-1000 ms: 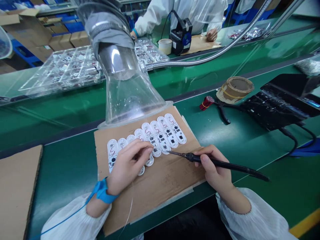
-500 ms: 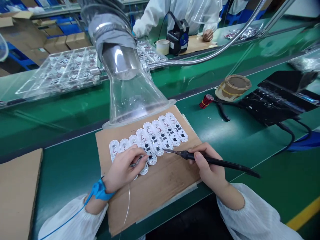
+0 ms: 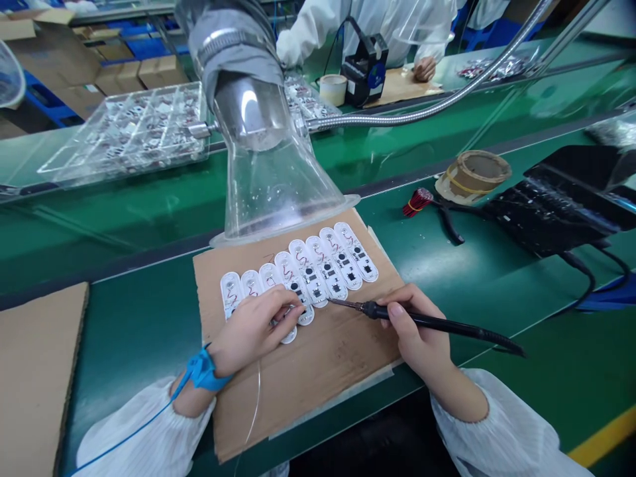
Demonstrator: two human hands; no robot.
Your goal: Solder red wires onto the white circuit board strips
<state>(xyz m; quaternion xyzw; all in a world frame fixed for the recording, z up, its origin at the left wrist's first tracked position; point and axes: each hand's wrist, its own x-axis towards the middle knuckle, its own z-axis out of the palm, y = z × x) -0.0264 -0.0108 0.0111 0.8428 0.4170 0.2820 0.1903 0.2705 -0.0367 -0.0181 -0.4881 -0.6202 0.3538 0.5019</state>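
Several white oval circuit boards (image 3: 315, 281) with red wires and black chips lie in a slanting row on a cardboard sheet (image 3: 318, 384). My right hand (image 3: 420, 328) grips a soldering iron (image 3: 437, 322) like a pen, its tip pointing left at the lower ends of the middle boards. Over the left boards, my left hand (image 3: 261, 324) is closed in a pinch, with a thin strand of solder wire (image 3: 258, 397) trailing below it onto the cardboard. The pinched end is hard to make out. A blue wrist strap (image 3: 206, 370) circles my left wrist.
A clear fume hood (image 3: 278, 179) hangs just behind the boards. Toward the right are a bundle of red wires (image 3: 417, 201), a tape roll (image 3: 474, 173) and a black stand (image 3: 561, 205). Across the bench, a co-worker's hand (image 3: 424, 69) rests near a divided tray (image 3: 139, 129) of parts.
The whole view has shifted slightly. The soldering iron's tip has drawn a little away from the boards, and my left fingers remain closed over them.
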